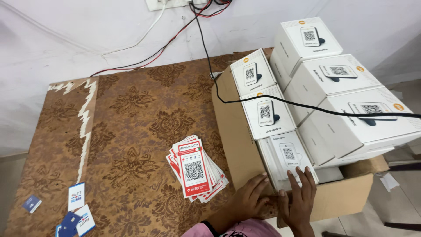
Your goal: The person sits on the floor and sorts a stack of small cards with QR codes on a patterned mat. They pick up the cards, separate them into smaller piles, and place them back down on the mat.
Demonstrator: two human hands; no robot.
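White, stiff small carton [289, 160], probably light and corner-crushable, lying nearest in cardboard box [239, 145] on patterned table [131, 114], flanked by left hand [251, 197] and right hand [300, 193], fingers spread and flat, best gripped by opposite long edges; further white cartons [324, 83] stacked behind.

Smooth matt white card is seen on the small boxes [287, 156]; plain brown cardboard forms the carton [234, 140]; the stickers [195, 169] are glossy paper
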